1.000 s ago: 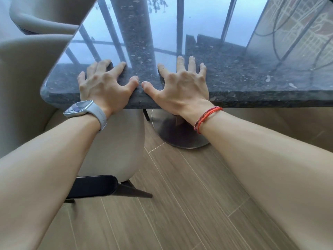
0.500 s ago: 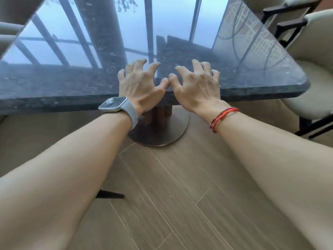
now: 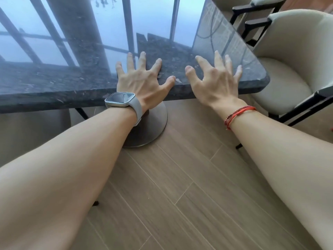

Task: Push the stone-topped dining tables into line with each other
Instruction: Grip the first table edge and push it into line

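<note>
soft daylight, blue window glare mirrored on the glossy surface (image 3: 54, 82); slight blur, wide-angle bending at frame edges.

Dark speckled stone-topped dining table (image 3: 54, 78) standing on a round brushed-metal pedestal base (image 3: 155, 127).

Its polished slab lies level and mirrors window bars and pale sky. The thick front edge runs across the view from the left border to a rounded near-right corner (image 3: 262, 81), with pale flecks scattered along it. The right side recedes up and away from that corner. The base sits flat on the wood-look plank floor (image 3: 180, 195) beneath the slab, and its column is hidden.
</note>
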`<state>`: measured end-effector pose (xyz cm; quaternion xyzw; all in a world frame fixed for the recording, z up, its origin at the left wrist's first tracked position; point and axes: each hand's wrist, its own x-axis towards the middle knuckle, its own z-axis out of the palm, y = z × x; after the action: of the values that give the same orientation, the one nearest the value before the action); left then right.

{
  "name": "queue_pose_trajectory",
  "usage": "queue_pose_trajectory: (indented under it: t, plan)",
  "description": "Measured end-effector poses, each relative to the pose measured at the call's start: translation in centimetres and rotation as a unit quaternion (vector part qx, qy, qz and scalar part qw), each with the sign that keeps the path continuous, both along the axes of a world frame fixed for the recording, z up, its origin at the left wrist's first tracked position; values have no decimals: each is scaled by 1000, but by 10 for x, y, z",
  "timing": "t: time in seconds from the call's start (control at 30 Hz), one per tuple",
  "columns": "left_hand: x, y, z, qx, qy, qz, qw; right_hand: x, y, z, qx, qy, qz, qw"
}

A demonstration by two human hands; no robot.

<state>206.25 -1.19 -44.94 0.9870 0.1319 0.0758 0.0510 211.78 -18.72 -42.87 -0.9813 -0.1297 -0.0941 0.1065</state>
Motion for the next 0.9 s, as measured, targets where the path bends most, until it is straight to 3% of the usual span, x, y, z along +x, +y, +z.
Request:
queue_pose_trajectory:
  t: [0.9]
  plan:
    - [15,-7,-11,58,-64,31,996,30,17,-27,46,-57,50,996]
